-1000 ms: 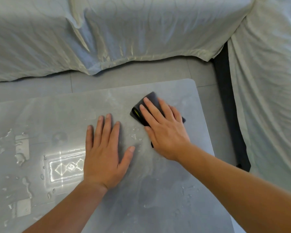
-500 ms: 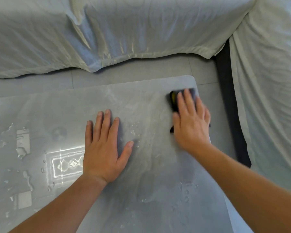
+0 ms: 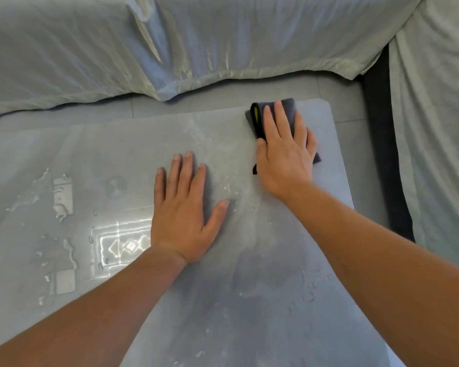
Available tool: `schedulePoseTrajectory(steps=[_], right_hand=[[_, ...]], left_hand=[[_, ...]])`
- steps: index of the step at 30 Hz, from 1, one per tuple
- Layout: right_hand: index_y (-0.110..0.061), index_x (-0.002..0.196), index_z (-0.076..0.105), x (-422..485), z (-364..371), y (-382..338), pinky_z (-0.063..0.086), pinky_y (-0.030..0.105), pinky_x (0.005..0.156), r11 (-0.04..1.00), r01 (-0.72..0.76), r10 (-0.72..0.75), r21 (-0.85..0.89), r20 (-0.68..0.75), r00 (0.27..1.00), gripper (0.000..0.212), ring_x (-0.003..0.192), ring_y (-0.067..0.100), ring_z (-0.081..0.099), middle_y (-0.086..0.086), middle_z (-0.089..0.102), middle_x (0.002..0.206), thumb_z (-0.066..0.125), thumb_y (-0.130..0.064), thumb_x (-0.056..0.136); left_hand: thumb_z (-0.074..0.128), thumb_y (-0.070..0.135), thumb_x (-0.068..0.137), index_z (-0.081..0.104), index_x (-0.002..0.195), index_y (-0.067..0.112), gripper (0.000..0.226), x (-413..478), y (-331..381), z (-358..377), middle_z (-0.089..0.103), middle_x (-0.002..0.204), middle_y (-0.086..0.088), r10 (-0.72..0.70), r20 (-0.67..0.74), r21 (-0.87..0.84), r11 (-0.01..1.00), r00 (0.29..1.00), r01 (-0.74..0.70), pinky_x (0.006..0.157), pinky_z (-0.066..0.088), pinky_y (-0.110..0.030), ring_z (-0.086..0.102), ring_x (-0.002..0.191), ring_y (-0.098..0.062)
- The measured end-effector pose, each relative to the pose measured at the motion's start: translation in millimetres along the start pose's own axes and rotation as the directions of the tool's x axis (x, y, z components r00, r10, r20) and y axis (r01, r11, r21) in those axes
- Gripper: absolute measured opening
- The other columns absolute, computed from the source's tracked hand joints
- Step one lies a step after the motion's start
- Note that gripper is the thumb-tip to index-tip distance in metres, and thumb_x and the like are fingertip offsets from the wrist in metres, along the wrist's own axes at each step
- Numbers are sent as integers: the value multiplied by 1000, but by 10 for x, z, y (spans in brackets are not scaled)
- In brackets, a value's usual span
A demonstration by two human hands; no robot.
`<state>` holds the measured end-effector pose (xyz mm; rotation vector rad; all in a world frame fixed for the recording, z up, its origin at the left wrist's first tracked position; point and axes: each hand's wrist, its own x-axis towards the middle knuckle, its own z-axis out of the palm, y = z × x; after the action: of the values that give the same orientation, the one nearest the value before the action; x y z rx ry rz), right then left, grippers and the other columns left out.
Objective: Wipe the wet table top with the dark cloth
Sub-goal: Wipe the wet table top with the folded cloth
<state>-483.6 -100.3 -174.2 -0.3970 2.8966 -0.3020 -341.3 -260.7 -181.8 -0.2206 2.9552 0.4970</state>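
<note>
Right now you are leaning over a grey table top [image 3: 249, 300] that is sitting just in front of pale, rumpled sheets [image 3: 196, 49], with a strip of grey floor [image 3: 223, 102] showing between them. Your left hand [image 3: 183, 215] is lying palm down near the middle of the table, fingers straight and slightly apart, thumb angled out, holding nothing and seemingly just bracing you. Your right hand [image 3: 284, 154] is pressing flat on the dark cloth [image 3: 288, 107], fingers straight and close together, not curled round it. The cloth is lying folded at the far right corner of the table, its far edge reaching almost to the table's rim, with a yellow-green strip showing in the fold on its left side. As for progress, you are looking at a job only partly done: the patch around and between your hands is looking dull and smeared, as if wiped, while the left part is carrying shiny puddles [image 3: 61, 197] that are catching the light. Small drops [image 3: 231, 186] are sitting just beside your left thumb, and more drops [image 3: 310, 292] are dotting the near right area, so most of the surface is waiting for the cloth.
</note>
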Motion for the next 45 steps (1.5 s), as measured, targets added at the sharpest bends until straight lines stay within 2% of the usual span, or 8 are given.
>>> schedulePoseTrajectory(steps=[7,13,20,23,26,33,39,45], right_hand=[[-27,159,19,-759,27,285,10,48,122,875,463,-436,-140,186,881,58,153,30,8,-3,10,168,32,-39,103],[-27,160,8,-155,26,100,5,50,123,994,87,-86,-71,22,996,59,153,30,2,-4,2,168,26,-41,105],[-29,159,17,-1150,45,393,12,52,122,908,398,-364,-127,229,903,59,153,29,8,-5,10,168,28,-41,102],[-33,159,10,-701,-70,534,4,48,124,985,147,-136,-95,117,984,58,154,26,1,-9,1,168,26,-40,104],[-31,160,7,-725,-17,444,0,46,124,999,-36,37,-27,56,998,58,153,27,-2,-8,-3,168,26,-39,105],[-28,158,24,-1570,121,444,16,51,121,907,403,-373,-125,211,904,59,152,31,14,-4,15,167,34,-39,101],[-30,160,7,-1104,10,547,-4,44,122,996,-80,83,-44,57,995,58,154,27,-3,-6,-1,168,25,-40,105],[-28,159,19,-1784,70,639,9,46,122,966,240,-217,-102,196,956,58,152,31,10,-6,11,168,32,-39,103]], left_hand=[[15,64,98,26,156,11,80,-28,-28,-16,5,169,-9,-12,-11,-40,999,1000,12,124,0,-52,-7,155,-22],[13,65,98,23,158,12,80,-7,-39,-2,3,169,-8,-1,-13,-34,999,1000,0,124,-3,-50,-10,155,-21],[13,67,94,22,158,17,82,9,-62,-104,-2,169,-3,-26,59,-144,989,998,34,123,-13,-43,-14,154,-16],[12,68,91,23,157,18,83,26,-61,-202,-2,169,-4,-8,112,-180,983,994,29,123,-13,-41,-13,154,-17],[19,62,96,24,156,16,76,-175,13,-194,2,169,-10,38,70,-142,989,997,-27,124,-7,-44,-8,155,-23],[27,55,101,22,157,10,72,-922,283,78,0,168,-13,73,81,-112,992,994,-64,124,-2,-45,-9,155,-25],[23,57,101,16,159,10,75,-1084,388,179,-5,168,-12,102,137,-98,991,985,-89,124,-6,-42,-14,154,-25],[23,57,101,12,160,12,75,-1108,459,238,-11,168,-12,82,169,-47,996,982,-75,124,-5,-47,-18,153,-26]])
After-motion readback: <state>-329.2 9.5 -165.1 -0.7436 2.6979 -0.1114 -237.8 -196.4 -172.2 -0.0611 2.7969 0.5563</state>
